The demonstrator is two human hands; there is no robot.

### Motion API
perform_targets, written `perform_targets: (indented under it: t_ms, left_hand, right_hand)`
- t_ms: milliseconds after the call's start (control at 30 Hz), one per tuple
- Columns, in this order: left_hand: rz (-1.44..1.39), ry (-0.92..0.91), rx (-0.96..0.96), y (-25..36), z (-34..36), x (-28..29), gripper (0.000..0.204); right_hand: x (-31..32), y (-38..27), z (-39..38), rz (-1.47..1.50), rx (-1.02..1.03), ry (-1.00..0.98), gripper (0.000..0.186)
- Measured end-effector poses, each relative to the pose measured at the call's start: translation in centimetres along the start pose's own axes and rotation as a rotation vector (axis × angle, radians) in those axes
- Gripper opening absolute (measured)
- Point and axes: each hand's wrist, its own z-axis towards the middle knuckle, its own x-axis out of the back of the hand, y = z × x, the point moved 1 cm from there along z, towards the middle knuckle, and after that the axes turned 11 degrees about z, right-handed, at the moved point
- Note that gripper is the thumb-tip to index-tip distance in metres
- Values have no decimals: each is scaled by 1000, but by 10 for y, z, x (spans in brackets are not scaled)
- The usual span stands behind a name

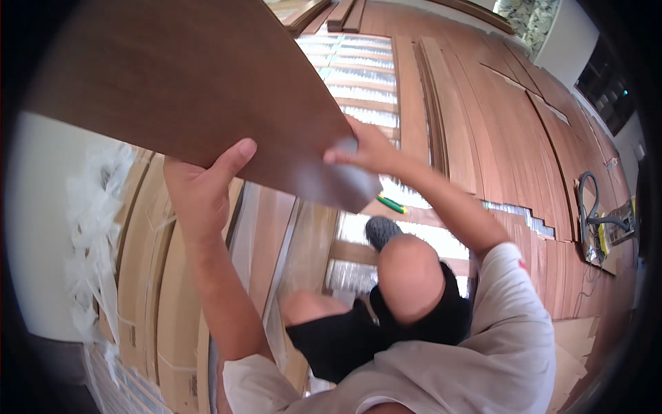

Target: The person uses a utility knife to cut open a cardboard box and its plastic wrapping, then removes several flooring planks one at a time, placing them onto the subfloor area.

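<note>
A long, dark brown wooden floor plank point(186, 76) is raised in front of me, its far end running out of the picture at the upper left. My left hand point(207, 186) grips its lower edge with the thumb on the upper face. Near the closer end, my right hand point(362, 148) is closed round the opposite edge, thumb also on top. Fingers of both hands are partly hidden under the plank. Light glares off the near corner. On the foil-covered floor just beyond that corner lies a green and yellow utility knife point(392, 203).
Laid reddish floorboards point(496, 138) spread to the right. Silver foil point(362, 69) shows between wooden battens. Long cardboard boxes point(169, 276) and crumpled clear plastic wrap point(93, 228) lie along the left. A power tool with a thick hose point(607, 221) stands at the far right. Loose planks point(345, 15) lie at the back.
</note>
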Motion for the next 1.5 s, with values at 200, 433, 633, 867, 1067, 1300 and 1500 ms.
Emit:
perform_targets:
  t_ms: [200, 433, 633, 867, 1067, 1300, 1500]
  left_hand:
    - [-45, -13, -11, -41, 74, -97, 61]
    - [184, -122, 303, -306, -92, -233, 61]
    - [448, -11, 653, -375, -146, -284, 54]
    - [860, 50, 828, -385, -109, -322, 39]
    - [900, -129, 924, -409, -76, -351, 55]
    - [869, -327, 993, -472, -27, -384, 63]
    - [864, -359, 970, -539, 3, -396, 65]
  right_hand:
    - [26, 50, -31, 238, -145, 543, 59]
    - [104, 127, -2, 310, -151, 808, 51]
    - [165, 192, 21, 254, -288, 895, 49]
    - [202, 341, 34, 216, -467, 949, 48]
    - [220, 465, 27, 149, -759, 952, 57]
    - [240, 618, 29, 54, -896, 910, 66]
    - [245, 675, 56, 115, -992, 927, 67]
